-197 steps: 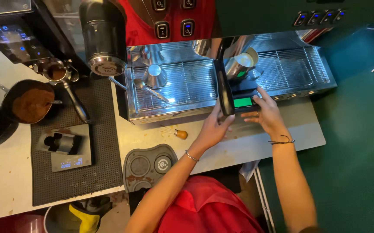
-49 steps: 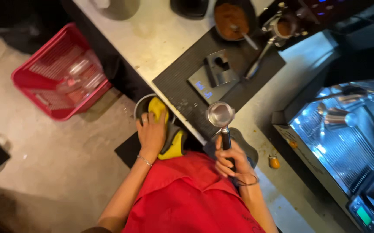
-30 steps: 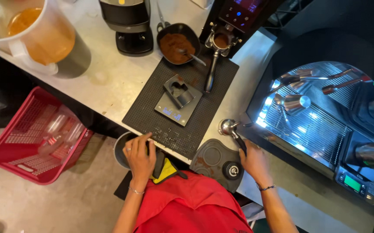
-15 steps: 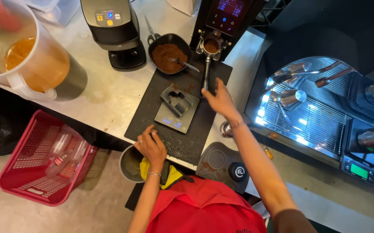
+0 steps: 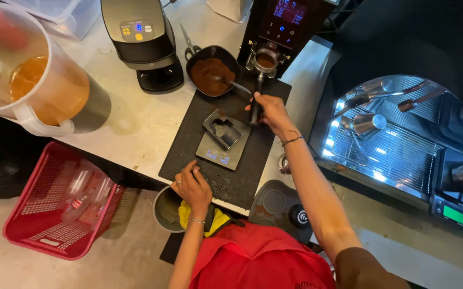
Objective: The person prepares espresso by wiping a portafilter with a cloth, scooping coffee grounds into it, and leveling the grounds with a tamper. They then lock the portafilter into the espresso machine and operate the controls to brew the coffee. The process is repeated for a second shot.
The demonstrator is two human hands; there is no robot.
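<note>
My right hand [image 5: 268, 111] is stretched forward over the black rubber mat [image 5: 188, 155] and closed around the dark handle of a portafilter [image 5: 265, 60] that sits in the cradle of the tall black grinder [image 5: 282, 21]. My left hand [image 5: 193, 184] rests on the near edge of the mat, fingers bent, holding nothing, just above a grey bin [image 5: 166, 210] and a yellow cloth [image 5: 186, 215]. Between the hands lies a small scale [image 5: 222, 145] with a black stand on it.
A black dish of coffee grounds [image 5: 211, 72] with a spoon sits left of the grinder. A second grey machine [image 5: 141, 37] and a plastic jug of orange liquid [image 5: 33, 88] stand at left. A red crate [image 5: 60, 200] is on the floor. The espresso machine's drip tray [image 5: 381, 144] is at right.
My right hand has reached further forward from above the scale and taken hold of the portafilter handle at the grinder. My left hand has stayed at the mat's near edge.
</note>
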